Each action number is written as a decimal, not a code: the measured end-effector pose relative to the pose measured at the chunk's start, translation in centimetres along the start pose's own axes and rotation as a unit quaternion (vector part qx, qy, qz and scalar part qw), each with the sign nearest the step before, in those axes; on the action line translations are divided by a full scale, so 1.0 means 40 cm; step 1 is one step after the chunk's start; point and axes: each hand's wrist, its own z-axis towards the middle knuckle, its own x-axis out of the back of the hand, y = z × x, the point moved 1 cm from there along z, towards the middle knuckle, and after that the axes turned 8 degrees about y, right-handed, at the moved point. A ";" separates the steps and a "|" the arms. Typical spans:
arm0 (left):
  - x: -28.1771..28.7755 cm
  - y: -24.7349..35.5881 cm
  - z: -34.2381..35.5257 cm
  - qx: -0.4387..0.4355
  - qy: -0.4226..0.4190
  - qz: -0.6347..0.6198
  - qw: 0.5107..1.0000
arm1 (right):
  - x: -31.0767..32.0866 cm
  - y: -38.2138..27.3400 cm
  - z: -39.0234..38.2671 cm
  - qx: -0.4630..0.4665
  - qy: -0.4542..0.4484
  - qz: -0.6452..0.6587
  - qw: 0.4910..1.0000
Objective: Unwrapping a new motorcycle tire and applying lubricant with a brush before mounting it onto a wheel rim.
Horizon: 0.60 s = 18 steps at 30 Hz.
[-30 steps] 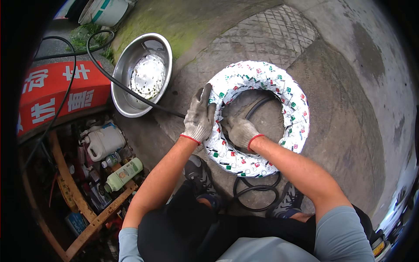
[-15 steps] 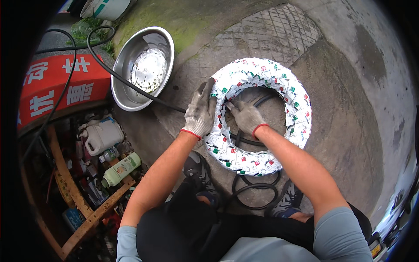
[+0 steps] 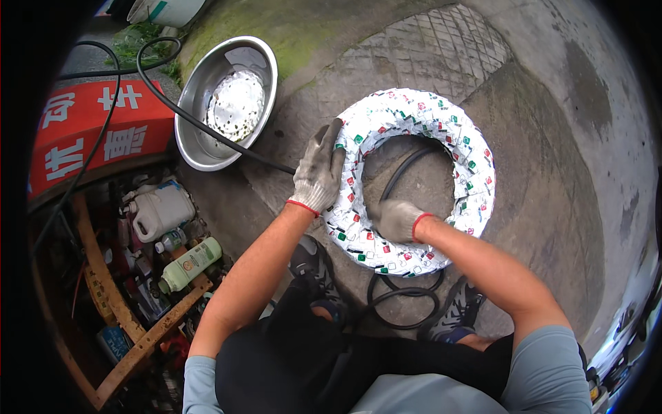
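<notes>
Your L hand lies flat, fingers extended, on wrapped tyre; R hand blurred inside ring, can't tell grip. Visible side looks fully wrapped; what's left unclear.

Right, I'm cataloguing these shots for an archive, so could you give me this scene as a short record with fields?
Ring: white, marked with red and green
Left hand: gloved, fingers extended, lying against the ring's left side
Right hand: gloved, blurred, at the opening's lower left; hold unclear
Hose: black, crossing over the basin toward the left hand
Basin: metal, round, beyond the left hand
Far left: red sign, with a jug, green bottle and frame nearer the person
</notes>
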 end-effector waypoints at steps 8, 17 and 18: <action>0.022 0.036 -0.058 0.131 -0.003 0.000 0.991 | 0.032 -0.034 -0.009 0.076 0.065 -0.094 0.991; 0.059 0.106 -0.041 0.217 -0.074 0.091 0.969 | -0.007 -0.067 0.027 0.065 -0.017 -0.092 0.994; 0.074 0.097 -0.009 0.149 -0.066 0.097 0.982 | -0.011 -0.078 0.042 0.042 0.093 -0.001 0.995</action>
